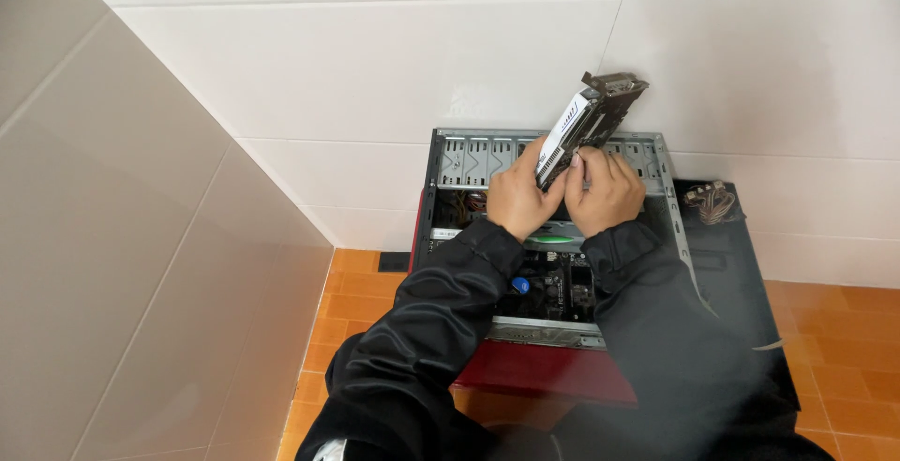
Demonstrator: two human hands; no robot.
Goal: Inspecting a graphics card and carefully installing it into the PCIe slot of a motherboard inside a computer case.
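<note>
Two hands in black sleeves, seen from the head camera, both closed on one graphics card — held tilted, its far end raised above the rear edge of an open computer case. Left hand: fingers wrapped around the card's lower left edge. Right hand: fingers curled and gripping the lower right edge, just beside the left. Case: lying on its side on the orange tiled floor, against a white tiled wall; red front panel, circuit board showing inside. Black side panel — lying right of the case, a bundle of cables on its far end.
</note>
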